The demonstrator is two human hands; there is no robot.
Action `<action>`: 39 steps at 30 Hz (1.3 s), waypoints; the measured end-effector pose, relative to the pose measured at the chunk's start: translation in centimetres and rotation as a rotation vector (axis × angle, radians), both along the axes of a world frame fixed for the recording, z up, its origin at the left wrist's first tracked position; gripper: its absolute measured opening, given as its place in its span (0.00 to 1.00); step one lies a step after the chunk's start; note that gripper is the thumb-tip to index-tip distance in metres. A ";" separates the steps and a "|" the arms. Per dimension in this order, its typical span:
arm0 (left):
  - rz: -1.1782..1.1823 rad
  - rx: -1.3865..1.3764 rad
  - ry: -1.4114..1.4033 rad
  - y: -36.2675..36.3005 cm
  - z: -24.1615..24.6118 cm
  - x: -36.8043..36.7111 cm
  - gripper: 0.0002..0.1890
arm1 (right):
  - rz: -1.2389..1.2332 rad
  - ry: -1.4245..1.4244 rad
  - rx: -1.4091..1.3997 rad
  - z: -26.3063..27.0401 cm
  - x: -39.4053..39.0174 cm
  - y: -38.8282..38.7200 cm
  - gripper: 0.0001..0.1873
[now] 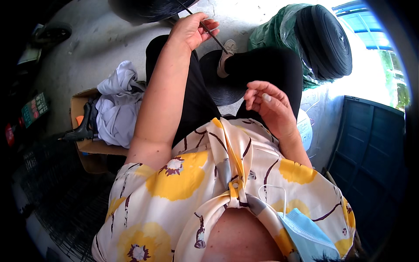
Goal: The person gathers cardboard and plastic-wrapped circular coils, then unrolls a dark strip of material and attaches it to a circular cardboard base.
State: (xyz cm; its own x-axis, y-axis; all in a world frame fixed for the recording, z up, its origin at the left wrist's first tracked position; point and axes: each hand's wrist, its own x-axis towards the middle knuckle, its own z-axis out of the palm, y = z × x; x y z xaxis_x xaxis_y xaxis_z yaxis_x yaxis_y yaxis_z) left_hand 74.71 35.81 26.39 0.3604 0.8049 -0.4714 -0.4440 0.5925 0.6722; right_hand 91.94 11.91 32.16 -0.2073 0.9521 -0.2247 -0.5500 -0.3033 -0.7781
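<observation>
My left hand (191, 32) is stretched forward over the floor, its fingers loosely curled around a thin dark rod (214, 38). One end of the rod reaches up to a large black coil (147, 8) at the top edge; the other slants down in front of my shoe (226, 60). My right hand (270, 106) hovers above my lap with bent, slightly parted fingers and nothing visible in it. Between my legs a flat black coil (226, 93) lies on the floor, partly hidden by my shoe and trousers.
A thick roll of black strip (324, 42) rests beside green plastic wrapping (270, 36) at the right. To the left, a cardboard box (108, 150) holds pale cloth (119, 114) and a black glue gun (83, 127). A blue metal door (366, 147) stands at far right.
</observation>
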 end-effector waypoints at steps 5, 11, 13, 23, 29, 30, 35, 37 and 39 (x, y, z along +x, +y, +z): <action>0.004 -0.035 0.004 -0.4 0.2 0.0 0.07 | -0.067 -0.017 0.068 1.5 0.4 -0.9 0.17; -0.009 -0.028 -0.019 -0.3 0.0 -0.6 0.08 | -0.028 -0.067 0.052 1.2 -0.4 -1.6 0.17; -0.006 -0.027 -0.062 0.0 0.0 -0.4 0.09 | -0.020 -0.098 0.037 1.1 -0.4 -0.9 0.19; -0.012 -0.033 0.018 -0.5 0.2 -1.0 0.07 | -0.108 0.061 0.080 2.5 0.4 -1.4 0.17; 0.000 -0.005 -0.009 -0.5 0.5 -0.5 0.07 | -0.036 -0.030 0.120 2.8 0.6 -1.1 0.16; 0.003 -0.004 -0.007 -0.6 0.7 -0.4 0.07 | -0.023 -0.040 0.113 2.9 0.4 -0.9 0.15; -0.016 -0.036 0.052 -0.6 0.6 -0.2 0.08 | -0.084 -0.075 0.079 3.0 1.1 -1.0 0.16; -0.018 -0.036 0.072 -0.6 0.5 -0.3 0.08 | -0.133 -0.067 0.062 3.1 1.6 -1.6 0.16; -0.042 -0.022 0.067 -0.3 0.3 -0.8 0.08 | -0.143 -0.096 0.093 3.5 2.4 -1.8 0.16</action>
